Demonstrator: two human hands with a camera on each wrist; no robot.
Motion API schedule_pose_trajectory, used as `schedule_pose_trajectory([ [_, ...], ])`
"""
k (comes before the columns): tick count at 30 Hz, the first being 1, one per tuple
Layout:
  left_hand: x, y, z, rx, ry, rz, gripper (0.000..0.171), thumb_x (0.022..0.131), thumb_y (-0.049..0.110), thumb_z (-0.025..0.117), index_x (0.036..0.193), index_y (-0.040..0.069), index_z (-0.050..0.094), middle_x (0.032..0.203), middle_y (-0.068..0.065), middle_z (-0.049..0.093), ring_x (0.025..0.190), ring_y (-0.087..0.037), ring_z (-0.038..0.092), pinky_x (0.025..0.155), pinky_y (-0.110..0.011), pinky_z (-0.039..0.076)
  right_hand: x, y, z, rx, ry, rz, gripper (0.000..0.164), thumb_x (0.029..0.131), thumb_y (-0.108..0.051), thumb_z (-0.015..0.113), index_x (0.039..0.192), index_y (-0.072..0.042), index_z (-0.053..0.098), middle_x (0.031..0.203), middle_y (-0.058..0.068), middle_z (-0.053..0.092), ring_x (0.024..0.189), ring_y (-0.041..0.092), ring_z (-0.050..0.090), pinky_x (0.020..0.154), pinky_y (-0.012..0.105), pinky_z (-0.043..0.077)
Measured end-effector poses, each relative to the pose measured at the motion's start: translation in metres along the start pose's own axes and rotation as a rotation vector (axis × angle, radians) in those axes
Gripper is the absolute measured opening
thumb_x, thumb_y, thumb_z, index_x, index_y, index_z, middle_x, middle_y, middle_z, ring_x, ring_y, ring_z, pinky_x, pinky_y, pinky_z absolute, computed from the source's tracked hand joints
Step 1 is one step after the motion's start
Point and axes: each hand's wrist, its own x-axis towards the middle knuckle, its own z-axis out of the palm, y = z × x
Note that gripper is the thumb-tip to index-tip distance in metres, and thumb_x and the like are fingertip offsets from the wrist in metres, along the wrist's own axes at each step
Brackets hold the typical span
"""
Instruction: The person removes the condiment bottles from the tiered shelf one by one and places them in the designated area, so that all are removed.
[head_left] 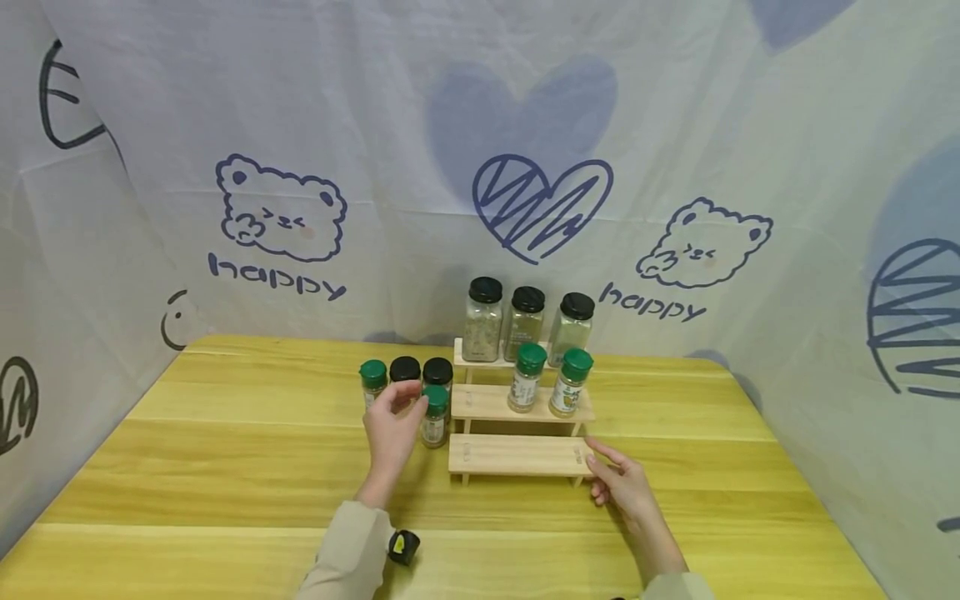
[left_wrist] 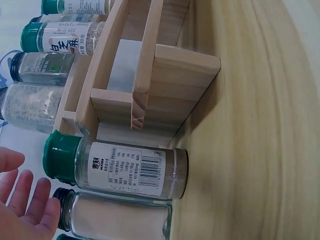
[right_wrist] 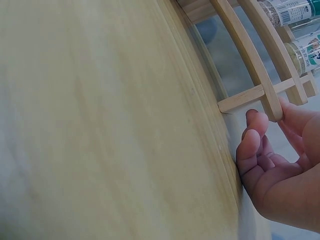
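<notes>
My left hand (head_left: 393,421) is beside a green-capped spice jar (head_left: 434,429) standing left of a three-tier wooden rack (head_left: 517,456). In the left wrist view, its fingers (left_wrist: 37,205) spread loosely near the jar's green cap (left_wrist: 61,157), with no grip around it. A black-capped jar (left_wrist: 117,215) stands close to that jar. My right hand (head_left: 626,492) pinches the right end of the rack's lowest shelf, as the right wrist view shows at the shelf end (right_wrist: 270,102); its other fingers curl below.
Two green-capped jars (head_left: 525,379) occupy the middle shelf. Three taller black-capped jars (head_left: 482,325) stand on the top one. Another green-capped jar (head_left: 372,379) and two black-capped jars (head_left: 405,367) are at the left. A patterned cloth (head_left: 405,192) hangs behind the wooden table (head_left: 225,467).
</notes>
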Motion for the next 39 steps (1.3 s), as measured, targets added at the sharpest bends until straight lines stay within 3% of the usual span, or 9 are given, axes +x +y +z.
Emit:
schedule_pose_trajectory([
  [3,-0.002,0.014,0.001,0.018,0.007,0.047,0.015,0.075,-0.013,0.062,0.089,-0.016,0.06,0.087,-0.028,0.061,0.08,-0.04,0.057,0.073,-0.045,0.047,0.0,0.0,0.0,-0.001,0.001,0.0,0.04,0.088,-0.007,0.055,0.127,-0.001,0.047,0.057,0.004,0.055,0.043,0.007,0.047,0.041,0.017,0.043],
  [9,-0.001,0.021,0.003,0.023,-0.002,0.085,0.013,0.075,-0.014,0.062,0.088,-0.015,0.06,0.083,-0.027,0.061,0.073,-0.031,0.057,0.062,-0.022,0.045,-0.001,-0.001,0.0,0.005,0.001,0.002,0.041,0.088,-0.007,0.055,0.127,-0.001,0.047,0.057,0.004,0.055,0.043,0.007,0.047,0.041,0.017,0.042],
  [14,-0.001,0.028,0.007,-0.009,-0.062,0.059,0.014,0.077,-0.012,0.061,0.09,-0.016,0.059,0.086,-0.029,0.059,0.078,-0.035,0.056,0.066,-0.024,0.046,-0.002,-0.001,0.0,0.013,0.002,0.005,0.04,0.088,-0.006,0.055,0.127,0.0,0.047,0.057,0.005,0.055,0.044,0.008,0.047,0.041,0.017,0.042],
  [19,-0.002,0.032,0.012,-0.008,-0.08,0.088,0.012,0.077,-0.012,0.061,0.089,-0.014,0.06,0.086,-0.027,0.06,0.077,-0.037,0.057,0.067,-0.028,0.049,-0.001,-0.001,0.0,0.016,-0.002,0.004,0.041,0.088,-0.006,0.055,0.127,0.0,0.047,0.058,0.005,0.055,0.044,0.008,0.047,0.041,0.017,0.042],
  [28,0.002,0.006,0.025,-0.048,-0.145,0.084,0.014,0.077,-0.009,0.062,0.092,-0.011,0.061,0.087,-0.022,0.061,0.081,-0.034,0.058,0.071,-0.039,0.049,-0.001,-0.001,0.001,0.031,0.01,0.016,0.041,0.088,-0.006,0.056,0.127,0.0,0.047,0.058,0.005,0.056,0.043,0.008,0.047,0.041,0.018,0.042],
  [39,0.0,0.008,0.038,-0.039,-0.248,0.042,0.017,0.08,-0.001,0.062,0.097,-0.006,0.061,0.092,-0.018,0.06,0.084,-0.029,0.057,0.075,-0.038,0.048,-0.001,-0.001,0.001,0.021,0.009,0.013,0.04,0.088,-0.005,0.055,0.127,0.0,0.047,0.059,0.005,0.056,0.044,0.008,0.047,0.041,0.018,0.042],
])
